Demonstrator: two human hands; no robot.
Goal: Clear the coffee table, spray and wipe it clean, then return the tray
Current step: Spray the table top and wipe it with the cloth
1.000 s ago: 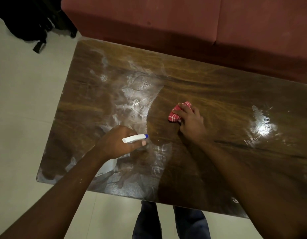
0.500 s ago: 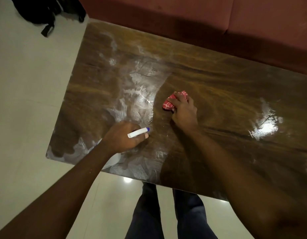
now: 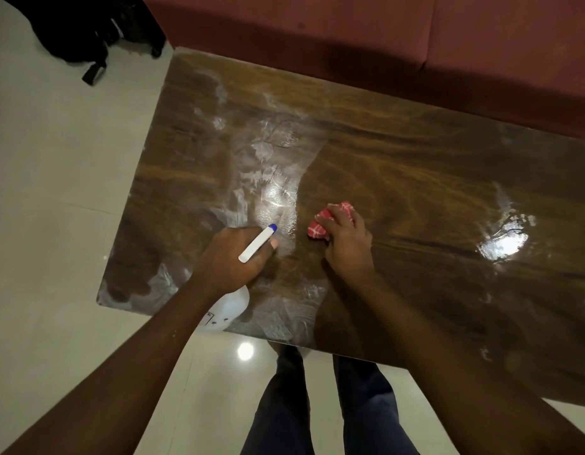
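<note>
A dark wooden coffee table point(image 3: 416, 165) fills the middle of the view, with wet smeared streaks over its left half. My left hand point(image 3: 230, 259) grips a white spray bottle point(image 3: 227, 310) near the table's front left edge; its white head with a blue nozzle tip points up and to the right. My right hand point(image 3: 347, 244) presses a bunched red-and-white checked cloth point(image 3: 320, 224) onto the tabletop just right of the wet patch. No tray is in view.
A red sofa point(image 3: 383, 37) runs along the table's far side. A black bag point(image 3: 77, 31) lies on the pale tiled floor point(image 3: 48, 192) at the top left. My legs in dark trousers point(image 3: 317, 405) stand against the table's near edge.
My view has shifted, so the table sits lower and further right in frame. My right hand and the cloth have slid a little towards me. The spray bottle stays in my left hand.
</note>
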